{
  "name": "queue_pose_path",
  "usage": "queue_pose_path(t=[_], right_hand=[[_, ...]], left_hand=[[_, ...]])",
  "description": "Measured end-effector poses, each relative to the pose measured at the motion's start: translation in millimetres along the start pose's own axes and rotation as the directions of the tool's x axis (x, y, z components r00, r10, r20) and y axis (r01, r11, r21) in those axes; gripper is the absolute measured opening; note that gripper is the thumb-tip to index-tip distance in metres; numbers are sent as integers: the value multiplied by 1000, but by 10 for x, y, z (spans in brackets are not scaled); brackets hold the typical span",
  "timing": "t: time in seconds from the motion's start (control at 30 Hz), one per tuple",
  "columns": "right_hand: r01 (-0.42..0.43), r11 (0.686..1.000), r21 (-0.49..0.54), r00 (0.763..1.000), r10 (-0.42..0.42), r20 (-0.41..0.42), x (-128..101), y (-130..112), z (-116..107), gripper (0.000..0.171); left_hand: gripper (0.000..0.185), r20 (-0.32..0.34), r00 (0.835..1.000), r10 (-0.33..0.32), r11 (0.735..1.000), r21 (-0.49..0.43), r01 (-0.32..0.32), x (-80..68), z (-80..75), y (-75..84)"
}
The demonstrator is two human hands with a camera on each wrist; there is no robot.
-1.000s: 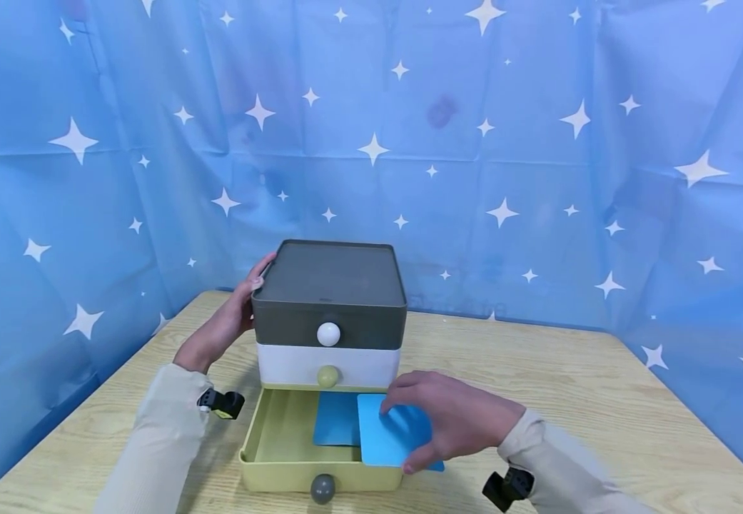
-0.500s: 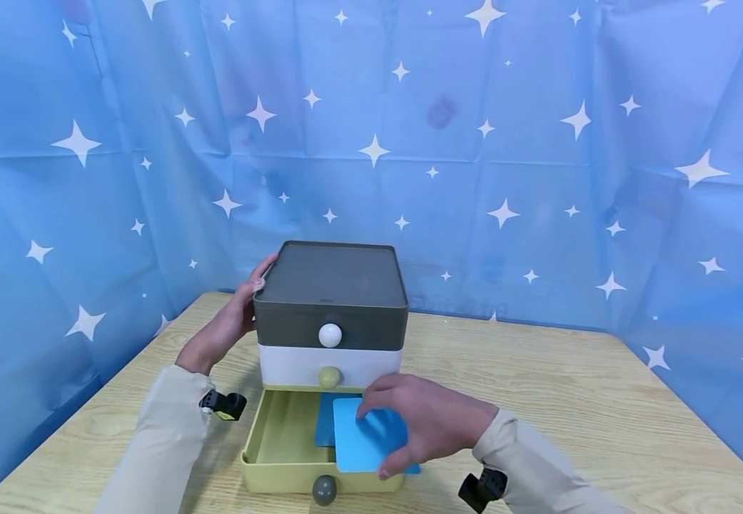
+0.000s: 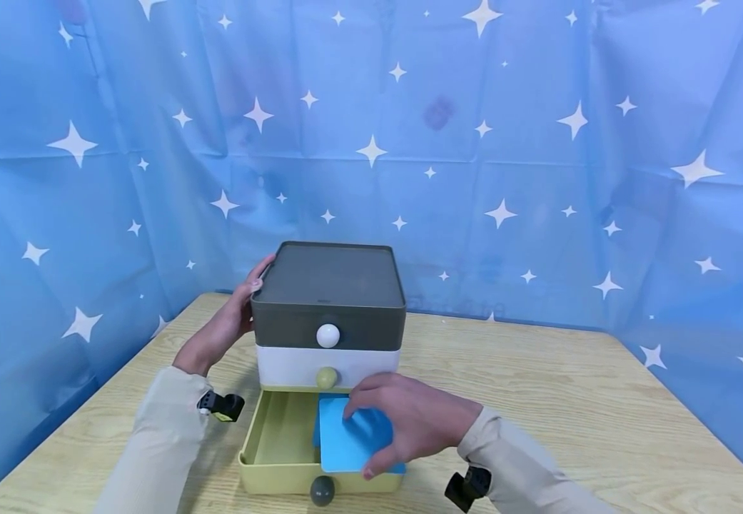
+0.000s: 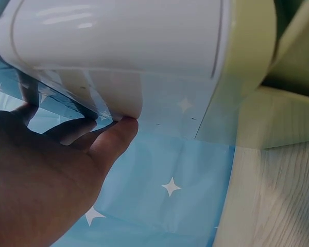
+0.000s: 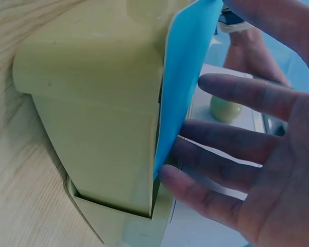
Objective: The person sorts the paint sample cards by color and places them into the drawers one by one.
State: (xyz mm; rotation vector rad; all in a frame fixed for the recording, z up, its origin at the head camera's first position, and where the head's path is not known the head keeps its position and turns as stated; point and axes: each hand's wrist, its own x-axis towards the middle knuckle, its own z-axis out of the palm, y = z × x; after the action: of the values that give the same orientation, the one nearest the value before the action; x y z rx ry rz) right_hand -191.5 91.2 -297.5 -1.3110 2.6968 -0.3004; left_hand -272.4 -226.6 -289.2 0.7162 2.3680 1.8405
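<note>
A small three-drawer cabinet (image 3: pixel 329 285) stands on the table, with a grey top drawer, a white middle drawer and a yellow-green bottom drawer (image 3: pixel 250 428) pulled out. My right hand (image 3: pixel 410 421) pinches a light blue card (image 3: pixel 345 446) flat over the open drawer, fingers on top and thumb at its near edge. A sliver of a darker blue card (image 3: pixel 315 430) shows beneath it. In the right wrist view the light blue card (image 5: pixel 183 77) stands edge-on beside the bottom drawer (image 5: pixel 92 103). My left hand (image 3: pixel 223 328) presses flat against the cabinet's left side, as the left wrist view shows (image 4: pixel 51 170).
The wooden table (image 3: pixel 538 400) stretches to the right of the cabinet. A blue star-patterned curtain (image 3: pixel 474 143) closes in the back and both sides. The knobs are white (image 3: pixel 327 335), green (image 3: pixel 326 378) and grey (image 3: pixel 322 490). Small black cameras sit at both wrists.
My right hand has carried the light blue card leftward, from over the drawer's right edge to above its inside. The left hand and cabinet have stayed put.
</note>
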Motion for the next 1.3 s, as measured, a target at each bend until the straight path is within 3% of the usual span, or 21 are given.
queue_pose_path(t=[0.63,0.87,1.3], right_hand=[[70,997,-46,998,-70,-3,84,14,58,51],[87,996,-12,996,-87,11,94,16,67,40],[157,987,-35,987,-158,-30,71,-23,87,35]], left_hand=[[59,-2,1000,0,1000,-6,0,9,0,-6],[58,-9,1000,-9,1000,3,9,7,9,-6],[58,-14,1000,-4,1000,13,4,9,9,-11]])
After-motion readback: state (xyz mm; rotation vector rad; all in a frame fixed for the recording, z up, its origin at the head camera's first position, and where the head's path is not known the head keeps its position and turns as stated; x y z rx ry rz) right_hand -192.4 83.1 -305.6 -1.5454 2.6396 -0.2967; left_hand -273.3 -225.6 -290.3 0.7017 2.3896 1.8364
